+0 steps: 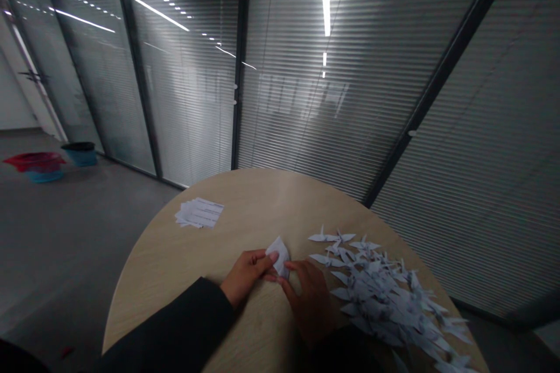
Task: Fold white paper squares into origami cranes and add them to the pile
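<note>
A small folded piece of white paper (279, 252) is held between both hands above the middle of the round table. My left hand (247, 273) grips its left side, thumb on top and fingers beneath. From the right, my right hand (308, 294) pinches the paper's lower right edge with thumb and forefinger. Close by on the right lies a large heap of folded white paper cranes (385, 294). Farther off to the left is a loose stack of printed paper sheets (199, 212). The finer folds of the held paper are too blurred to make out.
The round wooden table (280, 192) stands near a glass partition with blinds (306, 116). On the floor at the left are a blue bin with a red liner (42, 168) and a blue bin with a black liner (83, 154). A door (30, 76) is at the far left.
</note>
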`<state>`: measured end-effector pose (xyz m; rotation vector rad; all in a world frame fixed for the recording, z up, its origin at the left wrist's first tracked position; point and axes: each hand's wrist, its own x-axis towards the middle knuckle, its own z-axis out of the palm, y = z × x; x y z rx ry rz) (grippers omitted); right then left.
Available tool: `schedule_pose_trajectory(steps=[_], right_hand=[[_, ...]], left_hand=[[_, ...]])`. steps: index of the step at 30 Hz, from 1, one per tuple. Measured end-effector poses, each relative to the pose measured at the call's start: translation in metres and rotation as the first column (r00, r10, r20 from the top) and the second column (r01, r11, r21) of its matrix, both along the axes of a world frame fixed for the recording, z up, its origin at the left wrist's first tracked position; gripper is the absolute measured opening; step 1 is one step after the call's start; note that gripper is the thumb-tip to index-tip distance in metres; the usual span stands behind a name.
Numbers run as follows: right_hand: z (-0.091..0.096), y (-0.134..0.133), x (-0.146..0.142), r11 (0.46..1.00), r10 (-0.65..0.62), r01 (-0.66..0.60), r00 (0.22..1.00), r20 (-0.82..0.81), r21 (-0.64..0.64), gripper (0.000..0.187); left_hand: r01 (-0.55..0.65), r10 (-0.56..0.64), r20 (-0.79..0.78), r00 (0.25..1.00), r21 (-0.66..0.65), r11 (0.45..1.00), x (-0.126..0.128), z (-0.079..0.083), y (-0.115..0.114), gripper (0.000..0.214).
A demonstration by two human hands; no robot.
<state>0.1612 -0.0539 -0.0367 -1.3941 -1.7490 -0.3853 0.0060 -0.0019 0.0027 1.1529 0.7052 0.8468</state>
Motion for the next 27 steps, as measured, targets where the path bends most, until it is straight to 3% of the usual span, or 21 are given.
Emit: schedule_pose_trajectory(steps=[5,9,14,17,22,27], right_hand=[[0.005,0.0,0.004,1.0,0.01,-0.01,0.999,0.034,-0.008,0.023],[0.005,0.0,0.007,1.0,0.031,-0.031,0.999,0.039,0.0,0.027],[0.009,-0.002,0.005,0.997,0.024,-0.029,0.997,-0.079,-0.067,0.031],[0.017,-0.006,0.002,0.981,0.003,-0.045,0.976,-0.217,-0.189,0.028],[0.035,-0.01,-0.003,0.91,-0.136,-0.103,0.841,-0.524,-0.401,0.022],[0.048,-0.007,-0.002,0.892,-0.151,-0.246,0.627,-0.764,-0.378,0.034]], left_hand=[[-0.027,0.028,-0.01,1.0,0.027,0.999,0.001,-0.002,0.0,0.059],[-0.043,0.054,-0.069,0.996,0.149,0.988,0.001,-0.007,-0.001,0.058],[-0.005,0.03,-0.103,0.994,0.239,0.971,0.001,-0.005,-0.007,0.055],[0.04,-0.006,-0.122,0.992,0.277,0.96,0.001,-0.002,-0.009,0.048],[0.032,-0.025,-0.042,0.999,0.19,0.981,0.003,-0.001,-0.006,0.05],[-0.019,0.018,0.01,1.0,0.07,0.997,0.0,-0.001,0.0,0.044]])
